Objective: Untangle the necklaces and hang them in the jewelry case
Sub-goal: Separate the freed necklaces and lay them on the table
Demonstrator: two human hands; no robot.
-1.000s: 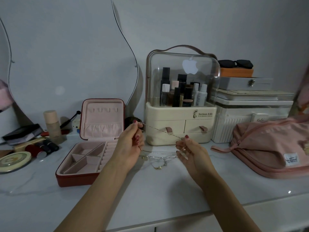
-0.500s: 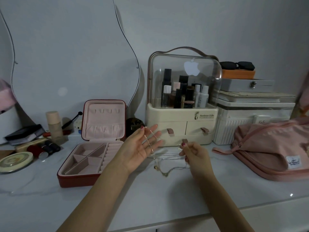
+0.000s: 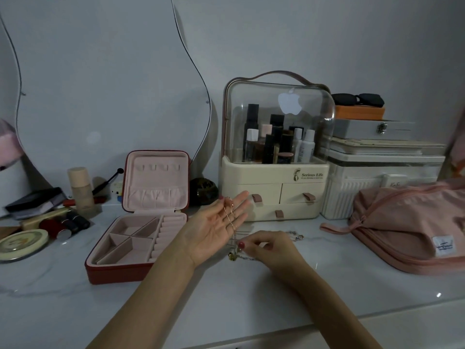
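Observation:
A red jewelry case (image 3: 141, 270) with pink lining stands open on the white counter, its lid upright with small hooks. To its right my left hand (image 3: 214, 230) is raised, palm up and fingers straight, and a thin gold chain (image 3: 229, 215) lies draped across those fingers. Below it a tangle of necklaces (image 3: 237, 255) with small pendants rests on the counter, and one silver strand (image 3: 297, 235) trails right. My right hand (image 3: 269, 248) is down at the tangle, its fingers curled and pinching the chains.
A cream cosmetics organizer (image 3: 274, 190) with a clear dome stands just behind the hands. White boxes (image 3: 377, 187) and a pink bag (image 3: 415, 222) fill the right side. Bottles, lipsticks and a round tin (image 3: 20, 244) crowd the left by the mirror.
My left hand let go of its pinch and opened palm up with the gold chain over its fingers. My right hand dropped down to the tangle on the counter.

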